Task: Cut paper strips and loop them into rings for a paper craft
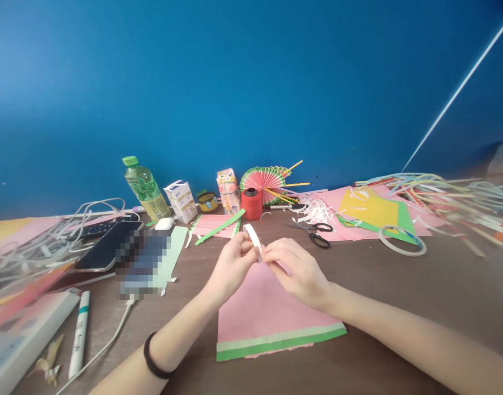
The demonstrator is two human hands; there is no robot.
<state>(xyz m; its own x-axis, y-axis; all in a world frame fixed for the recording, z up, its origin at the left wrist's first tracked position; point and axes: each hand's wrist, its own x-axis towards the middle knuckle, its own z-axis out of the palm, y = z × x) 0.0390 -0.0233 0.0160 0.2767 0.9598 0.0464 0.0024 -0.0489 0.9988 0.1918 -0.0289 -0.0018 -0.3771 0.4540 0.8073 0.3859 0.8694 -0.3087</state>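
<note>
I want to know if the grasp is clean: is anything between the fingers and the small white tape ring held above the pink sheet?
Nothing visible. The left hand and right hand both pinch the white tape ring directly, fingers on it, above the pink sheet. The scissors lie apart, farther back on the table.

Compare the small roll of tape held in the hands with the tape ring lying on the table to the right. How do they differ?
The small tape roll is pinched between the left hand and right hand, above the pink sheet; the tape ring lies flat on the table, untouched. The held roll looks smaller across and white; the ring looks wider and thin-walled. Both are round tape.
</note>
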